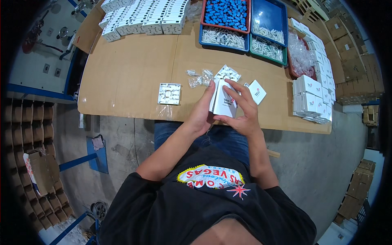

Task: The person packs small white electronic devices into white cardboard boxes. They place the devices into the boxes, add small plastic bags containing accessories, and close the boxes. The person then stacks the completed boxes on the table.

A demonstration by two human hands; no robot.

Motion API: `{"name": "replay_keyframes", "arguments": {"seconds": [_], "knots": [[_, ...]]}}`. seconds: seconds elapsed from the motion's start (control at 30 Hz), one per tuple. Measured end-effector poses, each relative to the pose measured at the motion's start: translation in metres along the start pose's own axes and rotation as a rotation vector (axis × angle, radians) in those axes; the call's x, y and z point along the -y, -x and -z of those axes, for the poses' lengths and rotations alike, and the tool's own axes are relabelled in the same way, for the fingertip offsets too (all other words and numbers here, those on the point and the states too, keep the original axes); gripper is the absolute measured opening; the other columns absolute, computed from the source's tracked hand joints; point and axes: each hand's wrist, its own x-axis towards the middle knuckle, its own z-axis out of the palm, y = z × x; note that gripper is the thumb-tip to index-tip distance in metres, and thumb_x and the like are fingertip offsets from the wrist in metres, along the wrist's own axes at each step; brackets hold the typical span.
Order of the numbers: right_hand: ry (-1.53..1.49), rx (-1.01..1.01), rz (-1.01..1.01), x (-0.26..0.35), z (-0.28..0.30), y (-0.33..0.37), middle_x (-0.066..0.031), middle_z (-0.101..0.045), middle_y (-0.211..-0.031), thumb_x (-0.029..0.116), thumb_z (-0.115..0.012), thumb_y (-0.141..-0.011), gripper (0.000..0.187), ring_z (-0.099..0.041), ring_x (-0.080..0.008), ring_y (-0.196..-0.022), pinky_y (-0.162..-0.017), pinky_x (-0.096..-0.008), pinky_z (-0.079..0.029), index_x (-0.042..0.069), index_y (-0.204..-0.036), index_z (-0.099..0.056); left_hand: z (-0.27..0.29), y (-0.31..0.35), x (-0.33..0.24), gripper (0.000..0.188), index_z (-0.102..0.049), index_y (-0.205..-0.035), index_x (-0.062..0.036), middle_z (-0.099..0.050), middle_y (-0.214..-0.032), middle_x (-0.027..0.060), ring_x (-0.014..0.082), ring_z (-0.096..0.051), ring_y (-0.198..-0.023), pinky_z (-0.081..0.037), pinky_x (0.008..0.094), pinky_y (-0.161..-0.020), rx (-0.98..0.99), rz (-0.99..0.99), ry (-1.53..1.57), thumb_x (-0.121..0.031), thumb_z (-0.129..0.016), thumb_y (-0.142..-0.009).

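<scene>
Between my two hands, just above the table's near edge, is a small white carton point(224, 103) with printing on its face. My left hand point(200, 113) is closed along its left side, thumb up against the edge. From the right, my right hand point(246, 111) grips it with fingers over the top and thumb along the bottom. Whether anything is inside the carton cannot be seen. Just beyond it lies a white square plastic frame point(227, 73), and a similar frame point(169, 94) lies to the left. A smooth white square plate point(257, 92) is beside my right hand.
Small clear plastic bags point(200, 78) lie beyond my left hand. At the back, a red tray point(203, 18) holds blue pieces, beside blue and green trays point(267, 60) of white pieces. White cartons point(311, 98) are stacked at right; more boxes point(147, 20) stand in rows at back left.
</scene>
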Motion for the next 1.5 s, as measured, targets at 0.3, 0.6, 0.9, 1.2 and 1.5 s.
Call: {"name": "replay_keyframes", "arguments": {"seconds": [0.3, 0.6, 0.9, 1.2, 1.5], "knots": [[-0.015, 0.018, -0.013, -0.005, -0.003, 0.003, -0.0178, -0.059, -0.143, 0.035, -0.094, -0.063, 0.083, -0.057, -0.034, -0.131, -0.107, -0.0445, -0.046, 0.006, -0.135, -0.065, 0.009, -0.004, 0.008, 0.06, -0.048, -0.144, -0.0124, -0.064, -0.12, 0.0082, 0.0182, -0.066, -0.109, -0.057, 0.0346, -0.089, 0.007, -0.012, 0.011, -0.059, -0.038, -0.107], [-0.075, 0.072, -0.032, -0.003, -0.002, 0.005, -0.0156, -0.055, -0.149, 0.03, -0.093, -0.065, 0.079, -0.049, -0.0357, -0.14, -0.116, -0.0466, -0.038, 0.009, -0.136, -0.065, 0.01, -0.002, 0.014, 0.054, -0.052, -0.139, -0.0099, -0.065, -0.116, 0.0074, 0.017, -0.066, -0.105, -0.055, 0.0345, -0.088, -0.036, -0.068, 0.064, -0.053, -0.041, -0.107], [-0.346, 0.121, -0.164, -0.003, 0.0, 0.007, -0.0159, -0.047, -0.156, 0.019, -0.094, -0.065, 0.092, -0.029, -0.0353, -0.153, -0.122, -0.0474, -0.03, 0.01, -0.146, -0.052, 0.017, 0.002, 0.014, 0.044, -0.048, -0.144, -0.0028, -0.063, -0.128, 0.0076, 0.0162, -0.064, -0.113, -0.054, 0.0338, -0.093, 0.028, -0.154, -0.2, -0.024, -0.053, -0.106], [-0.706, -0.247, -0.458, 0.008, 0.008, 0.007, -0.0128, -0.06, -0.135, 0.015, -0.079, -0.089, 0.061, -0.053, -0.0239, -0.129, -0.107, -0.0368, -0.044, -0.001, -0.141, -0.052, 0.006, 0.005, 0.003, 0.065, -0.034, -0.157, 0.0009, -0.033, -0.164, 0.0123, 0.0241, -0.041, -0.145, -0.033, 0.0387, -0.119, 0.269, -0.454, -0.393, -0.009, -0.05, -0.095], [-0.851, -0.193, -0.461, 0.001, 0.011, 0.023, -0.0047, -0.069, -0.107, 0.015, -0.073, -0.096, 0.035, -0.064, -0.0107, -0.096, -0.084, -0.0267, -0.052, -0.002, -0.125, -0.062, 0.005, 0.006, 0.003, 0.066, -0.045, -0.151, 0.0038, -0.028, -0.166, 0.0156, 0.0301, -0.031, -0.152, -0.024, 0.044, -0.123, 0.464, -0.497, -0.468, -0.024, -0.053, -0.091]]}}
